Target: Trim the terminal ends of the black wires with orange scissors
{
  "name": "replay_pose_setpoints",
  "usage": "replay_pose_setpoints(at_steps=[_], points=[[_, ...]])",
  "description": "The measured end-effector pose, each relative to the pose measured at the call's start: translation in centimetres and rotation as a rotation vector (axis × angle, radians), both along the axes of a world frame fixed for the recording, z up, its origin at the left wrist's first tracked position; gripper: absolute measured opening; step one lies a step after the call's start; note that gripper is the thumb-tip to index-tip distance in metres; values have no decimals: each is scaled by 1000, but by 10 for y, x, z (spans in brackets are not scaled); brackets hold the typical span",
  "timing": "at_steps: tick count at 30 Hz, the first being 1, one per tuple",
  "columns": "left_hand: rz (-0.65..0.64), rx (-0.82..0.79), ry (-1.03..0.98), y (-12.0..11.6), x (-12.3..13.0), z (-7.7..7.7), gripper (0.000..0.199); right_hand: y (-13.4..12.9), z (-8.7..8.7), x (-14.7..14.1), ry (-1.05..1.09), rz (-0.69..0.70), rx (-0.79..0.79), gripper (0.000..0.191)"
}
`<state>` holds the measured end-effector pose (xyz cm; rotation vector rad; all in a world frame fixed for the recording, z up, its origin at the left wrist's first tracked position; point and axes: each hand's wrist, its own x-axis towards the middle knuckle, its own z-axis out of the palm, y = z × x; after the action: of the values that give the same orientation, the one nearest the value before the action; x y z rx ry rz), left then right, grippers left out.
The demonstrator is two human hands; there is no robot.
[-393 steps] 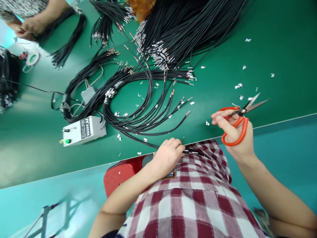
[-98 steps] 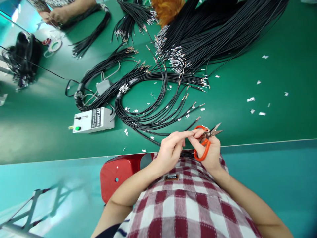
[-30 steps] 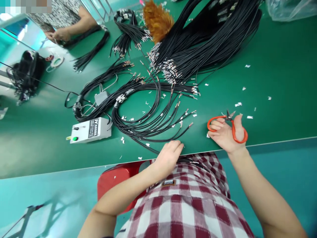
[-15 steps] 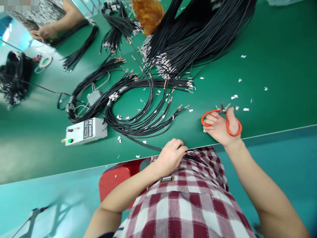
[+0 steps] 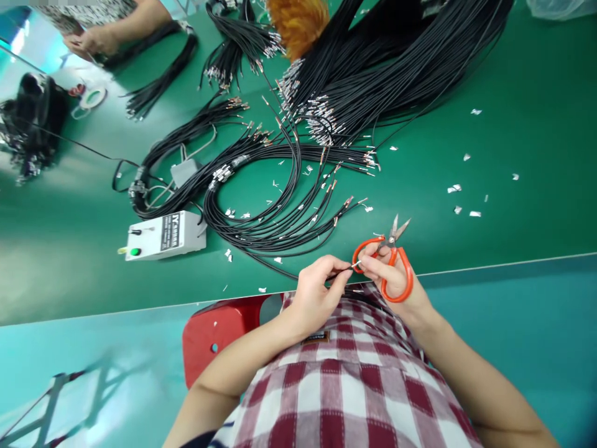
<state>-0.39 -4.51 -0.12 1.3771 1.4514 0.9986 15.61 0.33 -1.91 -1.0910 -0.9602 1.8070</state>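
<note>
My left hand (image 5: 321, 289) pinches a black cable (image 5: 275, 267) near its pale end at the table's front edge. Close on its right, my right hand (image 5: 396, 277) has orange-handled scissors (image 5: 392, 241) hooked on its fingers, their blades parted and pointing away from me. The thumb and a finger of that hand meet at the cable's white tip (image 5: 357, 264). The cable runs left toward a curved bundle of black cables (image 5: 261, 239) with stripped copper ends.
A white box with a green button (image 5: 165, 236) stands left of the bundle. Large black cable heaps (image 5: 387, 81) and an orange fluffy thing (image 5: 301, 25) lie at the back. Another person's hands (image 5: 93, 42) work at the upper left. A red stool (image 5: 217, 336) is below the table.
My right hand has moved left with the scissors to the cable end. My left hand has raised the cable tip slightly and now pinches it. The view has shifted a little.
</note>
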Motion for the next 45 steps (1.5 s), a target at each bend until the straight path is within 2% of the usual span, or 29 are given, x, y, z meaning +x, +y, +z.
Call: replay_pose_setpoints(at_steps=[7,13,18,22,25,28,31,33,35,39,45], points=[[126,118,3,5,4,-1,9,-16,-9,-6,-93,-72,38,24],[62,309,194,7,4,-3,6,-12,-1,-7,-62,-114,86,21],[68,415,338,6,3,-8,8,-13,9,-16,-100,-206,101,24],[95,389,269,7,4,-4,6,-14,9,-16,-149,-217,157,21],[151,200,66,9,3,3,7,-10,9,-3,-293,-116,255,20],[179,20,-106,11,-1,10,10,-8,12,14,-543,118,398,22],[174,-31,-144,11,-4,14,11,-9,19,24,-877,321,550,30],[172,26,-85,12,-4,15,9,-10,24,23,-1037,374,618,37],[172,138,12,12,-4,16,5,-10,28,19,-1098,412,654,43],[145,321,174,12,-2,18,5,-4,35,10,-1070,476,638,46],[112,403,286,12,-3,17,8,5,38,8,-948,545,515,47]])
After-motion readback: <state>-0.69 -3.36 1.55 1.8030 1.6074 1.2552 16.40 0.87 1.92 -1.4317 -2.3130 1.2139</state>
